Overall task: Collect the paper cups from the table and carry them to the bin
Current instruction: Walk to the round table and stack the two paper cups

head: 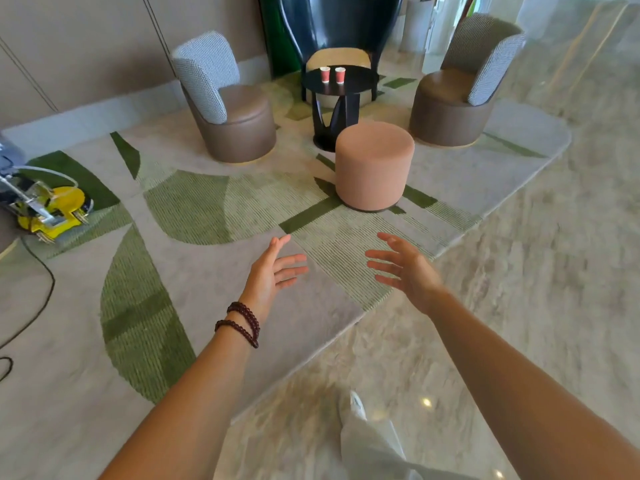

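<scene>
Blocking the cups [332,75]: pink pouf [374,166].

Bright, even daylight fills the room, strongest toward the upper right, where the marble floor [519,271] washes out in glare. 2 small ceiling-light reflections glint on the floor near the bottom edge. Shadows are soft and faint. The wide lens bends lines at the edges; the lower corners and the yellow machine [52,213] at the left edge are smeared.

Both arms outstretched, left hand [273,268] and right hand [407,268] open, empty.
</scene>
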Demonstrator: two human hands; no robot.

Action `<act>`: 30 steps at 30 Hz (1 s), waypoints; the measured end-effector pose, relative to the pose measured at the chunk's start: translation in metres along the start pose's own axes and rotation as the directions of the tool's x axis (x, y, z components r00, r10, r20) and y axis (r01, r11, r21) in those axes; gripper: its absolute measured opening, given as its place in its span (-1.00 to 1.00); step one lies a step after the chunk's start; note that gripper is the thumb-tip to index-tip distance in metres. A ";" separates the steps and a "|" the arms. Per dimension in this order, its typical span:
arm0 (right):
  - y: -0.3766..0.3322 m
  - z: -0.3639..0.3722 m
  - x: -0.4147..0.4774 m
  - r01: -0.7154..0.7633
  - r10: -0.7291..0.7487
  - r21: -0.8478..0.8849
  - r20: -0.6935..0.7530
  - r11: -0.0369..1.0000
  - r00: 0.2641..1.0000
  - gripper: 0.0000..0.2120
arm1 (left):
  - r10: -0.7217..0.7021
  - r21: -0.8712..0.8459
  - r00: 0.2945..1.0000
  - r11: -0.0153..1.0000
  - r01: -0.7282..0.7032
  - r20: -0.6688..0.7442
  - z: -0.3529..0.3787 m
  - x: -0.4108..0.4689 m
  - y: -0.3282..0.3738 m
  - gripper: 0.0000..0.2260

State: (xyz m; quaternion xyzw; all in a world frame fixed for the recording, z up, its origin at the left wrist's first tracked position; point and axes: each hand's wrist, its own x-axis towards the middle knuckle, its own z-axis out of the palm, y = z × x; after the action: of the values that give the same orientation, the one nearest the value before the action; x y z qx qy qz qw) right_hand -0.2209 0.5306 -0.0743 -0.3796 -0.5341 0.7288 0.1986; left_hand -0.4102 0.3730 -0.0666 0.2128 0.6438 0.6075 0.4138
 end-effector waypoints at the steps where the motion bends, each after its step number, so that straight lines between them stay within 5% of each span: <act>1: -0.008 -0.001 0.020 -0.013 0.013 -0.004 0.004 1.000 1.000 -0.76 | -0.005 0.001 1.000 1.000 0.005 -0.007 0.001 0.019 0.005 -0.60; 17: -0.118 0.003 0.321 -0.045 0.046 -0.046 0.011 0.998 0.999 -0.62 | 0.020 -0.023 1.000 1.000 -0.020 -0.021 -0.015 0.326 0.100 -0.55; 30: -0.216 0.075 0.596 -0.059 0.059 0.010 -0.062 0.998 0.996 -0.80 | -0.009 -0.025 1.000 1.000 0.009 -0.006 -0.091 0.613 0.188 -0.53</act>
State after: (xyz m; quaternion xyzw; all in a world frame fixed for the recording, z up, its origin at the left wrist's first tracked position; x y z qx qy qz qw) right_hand -0.6806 0.9732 -0.0659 -0.4168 -0.5133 0.7245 0.1950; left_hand -0.8726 0.8259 -0.0619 0.2030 0.6382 0.6143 0.4172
